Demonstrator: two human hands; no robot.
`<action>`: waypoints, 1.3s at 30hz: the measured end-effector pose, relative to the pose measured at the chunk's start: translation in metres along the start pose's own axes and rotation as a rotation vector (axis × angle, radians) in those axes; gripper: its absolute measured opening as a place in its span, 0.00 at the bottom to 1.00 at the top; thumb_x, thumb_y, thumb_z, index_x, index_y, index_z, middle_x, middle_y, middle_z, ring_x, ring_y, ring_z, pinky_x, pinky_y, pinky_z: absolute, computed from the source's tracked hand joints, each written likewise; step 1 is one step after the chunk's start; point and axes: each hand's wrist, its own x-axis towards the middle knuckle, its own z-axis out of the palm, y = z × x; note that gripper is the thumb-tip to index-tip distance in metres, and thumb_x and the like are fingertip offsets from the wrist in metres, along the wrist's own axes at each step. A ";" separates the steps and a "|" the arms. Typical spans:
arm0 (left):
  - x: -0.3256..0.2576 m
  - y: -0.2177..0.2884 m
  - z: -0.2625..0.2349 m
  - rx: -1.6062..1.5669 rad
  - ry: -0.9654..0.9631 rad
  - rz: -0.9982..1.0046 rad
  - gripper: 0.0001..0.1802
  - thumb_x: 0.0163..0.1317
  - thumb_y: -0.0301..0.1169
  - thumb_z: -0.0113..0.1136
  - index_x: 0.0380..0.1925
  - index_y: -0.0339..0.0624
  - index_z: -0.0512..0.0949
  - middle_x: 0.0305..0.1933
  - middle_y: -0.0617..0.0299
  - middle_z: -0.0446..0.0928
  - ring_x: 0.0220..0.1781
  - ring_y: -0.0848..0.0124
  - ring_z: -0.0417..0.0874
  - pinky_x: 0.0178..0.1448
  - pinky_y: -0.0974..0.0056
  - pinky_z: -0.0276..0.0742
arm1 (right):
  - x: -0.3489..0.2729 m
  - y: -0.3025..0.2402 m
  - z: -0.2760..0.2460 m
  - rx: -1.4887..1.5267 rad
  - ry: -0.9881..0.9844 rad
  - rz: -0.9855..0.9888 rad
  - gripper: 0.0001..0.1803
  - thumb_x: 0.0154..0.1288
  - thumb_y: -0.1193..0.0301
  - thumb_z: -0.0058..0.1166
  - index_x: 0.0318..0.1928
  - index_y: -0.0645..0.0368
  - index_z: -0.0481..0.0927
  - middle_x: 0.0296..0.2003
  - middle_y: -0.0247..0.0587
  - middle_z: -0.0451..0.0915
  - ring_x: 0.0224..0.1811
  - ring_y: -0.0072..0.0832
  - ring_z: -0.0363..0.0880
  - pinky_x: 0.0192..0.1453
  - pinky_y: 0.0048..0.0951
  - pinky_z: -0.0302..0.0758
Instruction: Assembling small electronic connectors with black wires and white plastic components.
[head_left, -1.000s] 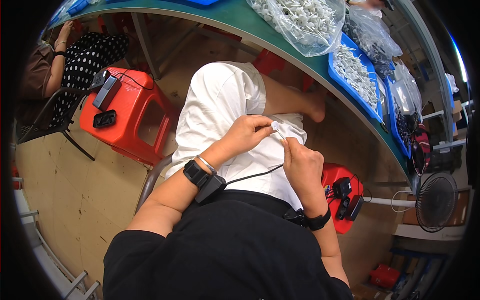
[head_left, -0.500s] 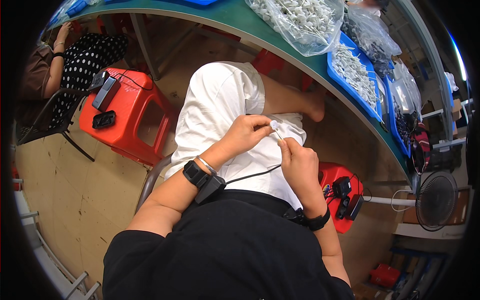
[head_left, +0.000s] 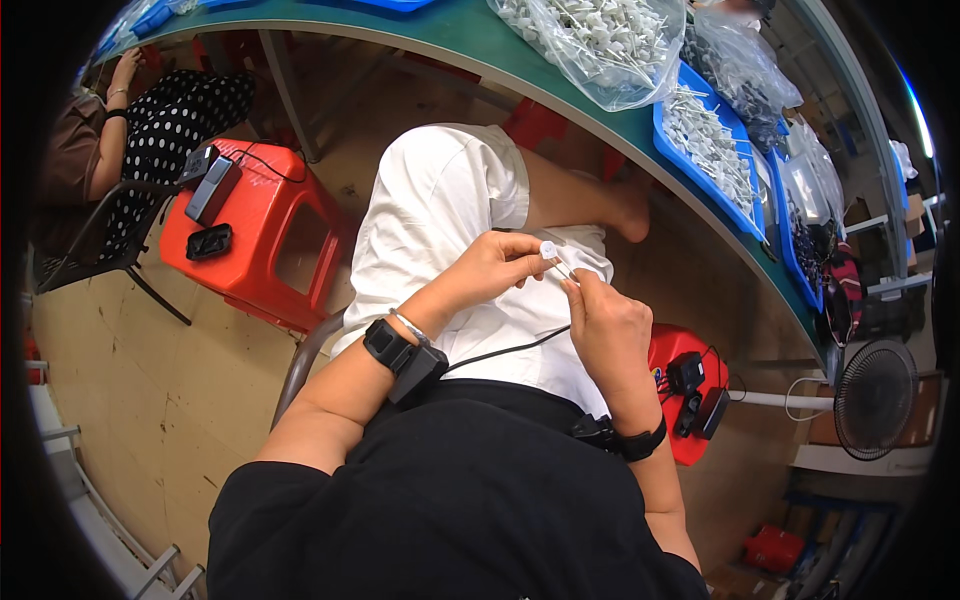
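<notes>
Above my lap, both hands meet at a small white piece (head_left: pixel 548 249) with a round head and a thin pale stem. My left hand (head_left: pixel 490 268) pinches it beside the head, between thumb and forefinger. The lower end of the stem runs into the closed fingers of my right hand (head_left: pixel 608 322), which grips it between thumb and forefinger. That end is hidden by the fingers, and the piece is too small to make out its exact kind. Both wrists carry black straps with small devices.
A green table (head_left: pixel 440 45) curves across the front. On it lie a clear bag (head_left: pixel 650 80) of similar white pieces, a blue tray (head_left: pixel 662 135) of them and dark bagged parts. Red stools (head_left: pixel 255 215) with black devices stand left and right. A person (head_left: pixel 85 160) sits far left; a fan (head_left: pixel 875 400) stands right.
My right hand has shifted slightly right and down, away from the round head, so more of the stem shows between the hands. My left hand stays nearly in place.
</notes>
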 end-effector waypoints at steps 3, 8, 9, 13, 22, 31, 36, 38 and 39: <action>-0.001 0.002 0.000 -0.002 -0.025 0.016 0.12 0.71 0.36 0.61 0.48 0.45 0.86 0.28 0.72 0.78 0.28 0.86 0.71 0.30 0.76 0.67 | 0.001 0.002 0.002 0.000 0.025 -0.037 0.08 0.69 0.65 0.59 0.39 0.57 0.80 0.21 0.41 0.79 0.19 0.39 0.79 0.23 0.37 0.73; -0.002 0.005 0.000 0.008 -0.048 0.032 0.13 0.72 0.36 0.59 0.50 0.46 0.86 0.28 0.72 0.77 0.29 0.86 0.70 0.33 0.76 0.66 | 0.003 0.006 0.001 0.003 0.029 -0.095 0.09 0.68 0.65 0.60 0.38 0.56 0.79 0.20 0.37 0.78 0.18 0.36 0.79 0.22 0.36 0.72; -0.001 0.001 -0.001 0.012 -0.052 0.047 0.13 0.72 0.35 0.59 0.50 0.45 0.86 0.28 0.72 0.77 0.30 0.85 0.71 0.34 0.75 0.67 | 0.004 0.006 -0.001 -0.001 0.027 -0.102 0.09 0.68 0.65 0.60 0.38 0.56 0.79 0.20 0.37 0.78 0.18 0.36 0.79 0.22 0.36 0.72; 0.001 -0.003 -0.001 0.026 -0.064 0.068 0.13 0.72 0.33 0.58 0.51 0.42 0.85 0.28 0.72 0.76 0.32 0.84 0.71 0.36 0.74 0.68 | 0.004 0.007 -0.002 0.002 0.018 -0.113 0.09 0.67 0.64 0.60 0.37 0.56 0.79 0.20 0.37 0.78 0.18 0.36 0.78 0.22 0.35 0.72; -0.002 0.006 0.000 0.075 -0.084 -0.006 0.13 0.69 0.31 0.60 0.50 0.39 0.85 0.27 0.72 0.76 0.29 0.83 0.69 0.33 0.73 0.67 | 0.004 0.009 -0.003 -0.109 -0.020 -0.148 0.06 0.66 0.67 0.61 0.39 0.55 0.81 0.20 0.36 0.75 0.20 0.34 0.77 0.23 0.36 0.69; -0.001 0.004 -0.003 0.068 -0.143 -0.024 0.13 0.68 0.31 0.61 0.49 0.39 0.85 0.27 0.71 0.76 0.29 0.83 0.70 0.34 0.73 0.67 | 0.002 0.012 -0.007 -0.202 0.017 -0.265 0.11 0.65 0.65 0.61 0.42 0.58 0.81 0.19 0.33 0.71 0.19 0.27 0.75 0.23 0.31 0.70; -0.001 0.001 -0.003 0.013 -0.122 0.025 0.13 0.70 0.31 0.60 0.49 0.40 0.85 0.30 0.70 0.78 0.32 0.83 0.72 0.36 0.74 0.68 | -0.003 0.012 -0.003 -0.096 0.048 -0.213 0.11 0.65 0.66 0.62 0.43 0.58 0.81 0.19 0.33 0.73 0.18 0.29 0.75 0.23 0.32 0.70; -0.001 0.001 -0.002 -0.004 -0.115 0.030 0.13 0.70 0.32 0.59 0.50 0.41 0.85 0.30 0.70 0.78 0.33 0.83 0.73 0.37 0.74 0.68 | -0.004 0.013 -0.003 -0.061 0.061 -0.190 0.10 0.65 0.66 0.62 0.43 0.57 0.81 0.19 0.34 0.74 0.18 0.29 0.75 0.22 0.32 0.70; -0.001 0.002 -0.002 0.007 -0.118 0.034 0.13 0.71 0.32 0.59 0.50 0.41 0.85 0.31 0.70 0.78 0.33 0.83 0.73 0.38 0.74 0.69 | -0.005 0.013 -0.003 -0.050 0.068 -0.181 0.11 0.65 0.66 0.62 0.43 0.57 0.81 0.19 0.34 0.74 0.18 0.30 0.76 0.22 0.32 0.70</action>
